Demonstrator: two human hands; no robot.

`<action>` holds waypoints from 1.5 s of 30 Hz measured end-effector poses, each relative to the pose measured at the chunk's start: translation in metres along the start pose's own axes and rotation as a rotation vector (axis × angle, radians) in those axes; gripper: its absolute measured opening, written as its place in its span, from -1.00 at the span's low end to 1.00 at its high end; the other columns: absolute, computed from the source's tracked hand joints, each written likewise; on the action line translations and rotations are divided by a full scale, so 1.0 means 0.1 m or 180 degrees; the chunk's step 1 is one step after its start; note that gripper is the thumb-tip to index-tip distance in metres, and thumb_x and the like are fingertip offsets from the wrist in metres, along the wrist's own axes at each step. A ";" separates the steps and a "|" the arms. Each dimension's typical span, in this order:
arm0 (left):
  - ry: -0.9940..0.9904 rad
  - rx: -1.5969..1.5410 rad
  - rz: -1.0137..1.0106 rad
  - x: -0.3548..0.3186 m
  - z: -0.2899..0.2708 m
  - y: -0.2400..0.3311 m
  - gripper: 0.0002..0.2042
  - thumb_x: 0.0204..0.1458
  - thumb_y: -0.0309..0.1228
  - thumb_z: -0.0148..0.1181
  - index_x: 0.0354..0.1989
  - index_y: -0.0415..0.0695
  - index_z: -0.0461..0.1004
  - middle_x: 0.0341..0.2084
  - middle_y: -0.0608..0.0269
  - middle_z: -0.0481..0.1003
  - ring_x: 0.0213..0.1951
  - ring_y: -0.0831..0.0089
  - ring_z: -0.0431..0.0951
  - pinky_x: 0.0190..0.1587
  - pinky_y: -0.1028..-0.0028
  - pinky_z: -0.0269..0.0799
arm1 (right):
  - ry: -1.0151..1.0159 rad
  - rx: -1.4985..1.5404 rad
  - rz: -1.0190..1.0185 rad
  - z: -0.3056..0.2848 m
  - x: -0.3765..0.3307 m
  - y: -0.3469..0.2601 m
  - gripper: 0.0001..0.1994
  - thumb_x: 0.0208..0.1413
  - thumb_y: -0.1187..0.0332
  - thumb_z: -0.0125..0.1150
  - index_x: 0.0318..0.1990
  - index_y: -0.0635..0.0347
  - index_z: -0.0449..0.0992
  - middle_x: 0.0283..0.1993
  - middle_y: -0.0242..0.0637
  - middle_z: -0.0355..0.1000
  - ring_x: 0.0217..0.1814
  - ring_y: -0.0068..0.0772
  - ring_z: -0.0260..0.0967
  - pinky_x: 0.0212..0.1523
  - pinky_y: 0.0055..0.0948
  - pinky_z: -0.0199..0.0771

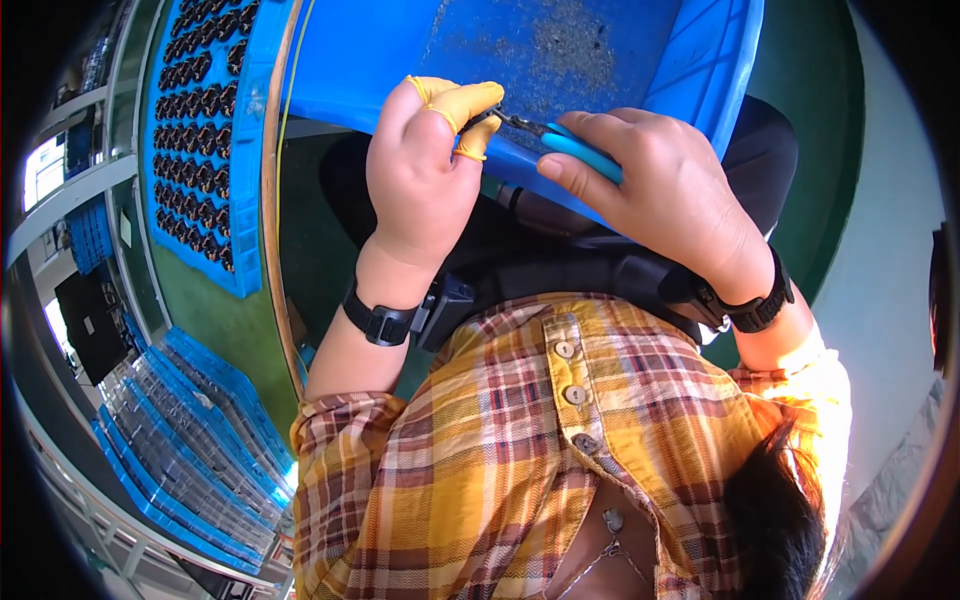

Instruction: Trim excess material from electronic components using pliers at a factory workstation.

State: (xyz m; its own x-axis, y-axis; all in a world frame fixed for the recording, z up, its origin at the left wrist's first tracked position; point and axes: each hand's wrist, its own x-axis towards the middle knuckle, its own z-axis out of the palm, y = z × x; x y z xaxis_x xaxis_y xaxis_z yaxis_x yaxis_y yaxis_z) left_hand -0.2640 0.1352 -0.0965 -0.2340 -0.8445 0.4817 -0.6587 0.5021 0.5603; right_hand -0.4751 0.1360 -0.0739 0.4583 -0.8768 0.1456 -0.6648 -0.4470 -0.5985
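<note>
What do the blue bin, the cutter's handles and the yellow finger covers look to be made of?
Blue bin: moulded hard plastic, judging by its ribbed wall and even colour; the floor looks dusty and scuffed. Cutter handles: smooth teal sleeves, probably soft plastic or rubber, over dark metal jaws. Yellow finger covers on the left hand: thin matte rubber or latex, wrinkled at the tips. The right hand holds the cutter.

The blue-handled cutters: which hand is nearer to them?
Right. The right hand grips the cutters by their handles; the left hand, with yellow fingertip covers, sits just beside their tip.
</note>
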 end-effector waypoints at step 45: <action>0.0152 -0.2965 -0.1770 -0.08 0.00 -0.10 -0.58 -0.07 -0.68 0.37 -0.02 -0.28 0.38 -0.17 0.21 0.50 -0.20 0.53 0.55 -0.13 0.56 0.56 | -0.0138 0.0134 0.0155 0.08 0.08 -0.11 -0.59 0.15 -0.02 0.19 -0.20 0.21 0.57 -0.42 -0.08 0.51 -0.35 0.01 0.50 -0.36 -0.17 0.51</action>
State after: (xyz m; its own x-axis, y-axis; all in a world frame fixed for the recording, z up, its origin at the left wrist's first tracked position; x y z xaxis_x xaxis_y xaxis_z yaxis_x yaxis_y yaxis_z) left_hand -0.2553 0.1366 -0.1058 -0.0292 -0.9994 0.0170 0.1423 0.0127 0.9897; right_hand -0.4595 0.1353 -0.0727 0.4517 -0.8884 0.0818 -0.6620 -0.3952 -0.6368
